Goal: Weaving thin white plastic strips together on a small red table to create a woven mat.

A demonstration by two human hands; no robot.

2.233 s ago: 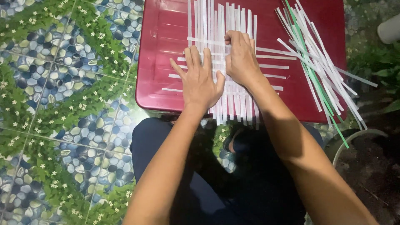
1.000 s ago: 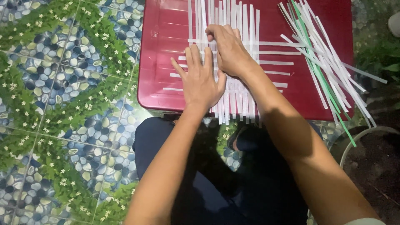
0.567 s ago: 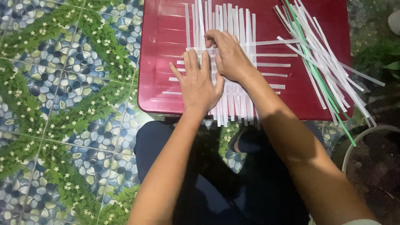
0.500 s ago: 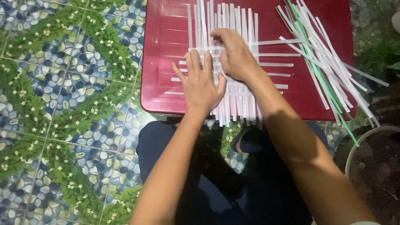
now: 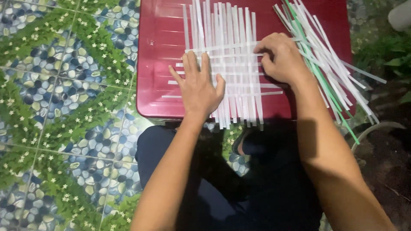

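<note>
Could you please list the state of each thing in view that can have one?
woven strips: partly interlaced, flat on the stool.
loose strips: unwoven, piled at the right.
red stool: upright, bearing the strips.
left hand: flat, pressing on the weave.
right hand: curled at the weave's right edge.

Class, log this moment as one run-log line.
left hand: flat on woven strips | right hand: pinching a cross strip's right end | base: red stool | loose strips: right

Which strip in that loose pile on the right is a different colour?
The green strip, running slantwise through the loose pile toward the red surface's right edge. All the strips around it are white.
</note>
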